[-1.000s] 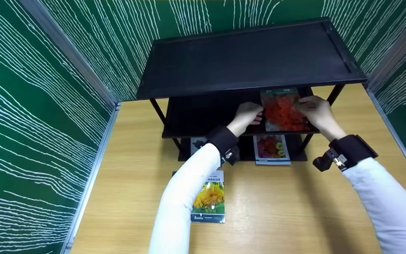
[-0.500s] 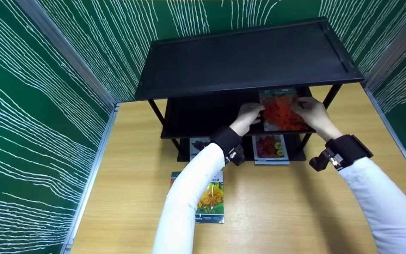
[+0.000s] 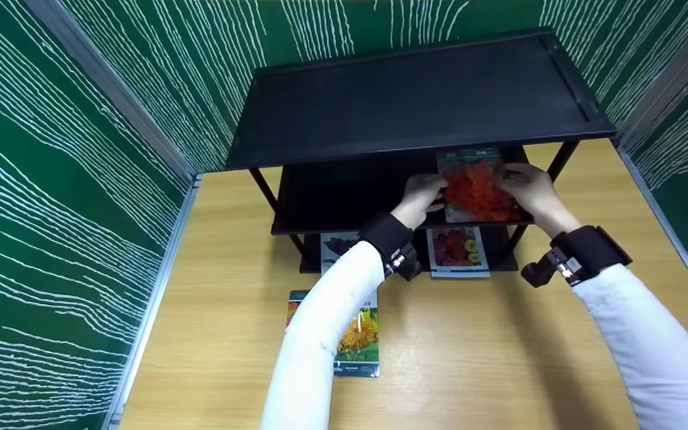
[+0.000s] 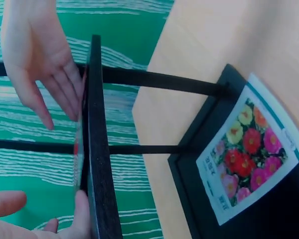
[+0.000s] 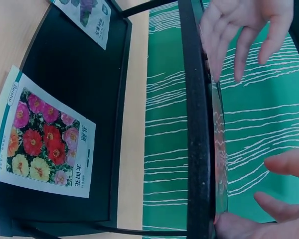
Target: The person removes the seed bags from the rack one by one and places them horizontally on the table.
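Note:
A seed packet with red flowers (image 3: 476, 190) lies on the middle shelf of a black rack (image 3: 344, 197), near its right end. My left hand (image 3: 420, 194) is at the packet's left edge, fingertips touching it. On the opposite side, my right hand (image 3: 529, 188) rests its fingers on the right edge. Seen edge-on in the left wrist view, the packet (image 4: 78, 154) lies flat along the shelf between the two hands, whose fingers are loosely extended. The right wrist view shows the thumb and fingers of my right hand (image 5: 274, 209) spread apart beside the packet (image 5: 219, 149).
A packet with mixed pink, red and yellow flowers (image 3: 457, 251) lies on the bottom shelf, sticking out in front. A purple-flower packet (image 3: 338, 243) is further left there. Packets with yellow flowers (image 3: 361, 334) and orange ones (image 3: 292, 307) lie on the table, partly under my left sleeve.
My left forearm has shifted slightly right, uncovering more of the table packet to its left. Both hands stay at the edges of the red-flower packet, which stays in place on the shelf.

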Available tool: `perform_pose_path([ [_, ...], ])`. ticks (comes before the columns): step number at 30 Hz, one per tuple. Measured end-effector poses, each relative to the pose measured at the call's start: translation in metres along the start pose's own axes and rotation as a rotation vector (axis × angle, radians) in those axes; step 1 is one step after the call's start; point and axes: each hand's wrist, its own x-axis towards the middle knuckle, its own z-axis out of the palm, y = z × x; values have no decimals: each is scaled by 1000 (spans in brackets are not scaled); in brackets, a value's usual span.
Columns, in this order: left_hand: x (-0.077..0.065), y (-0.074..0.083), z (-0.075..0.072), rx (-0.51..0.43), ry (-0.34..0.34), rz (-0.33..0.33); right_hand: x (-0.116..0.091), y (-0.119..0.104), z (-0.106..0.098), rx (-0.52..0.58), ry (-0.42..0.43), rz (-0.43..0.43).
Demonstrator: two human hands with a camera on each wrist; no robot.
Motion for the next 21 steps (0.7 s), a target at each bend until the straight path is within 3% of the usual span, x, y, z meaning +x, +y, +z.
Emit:
perform_pose_path([
  [8, 5, -4, -7, 78, -21, 58, 1, -3, -5, 112, -79, 43],
  [16, 5, -4, -12, 67, -27, 60, 2, -1, -6, 96, -89, 61],
  [18, 4, -4, -14, 67, -33, 57, 1, 0, -7, 149, -91, 65],
  [21, 3, -5, -17, 64, -47, 55, -2, 0, -9, 315, -101, 72],
])
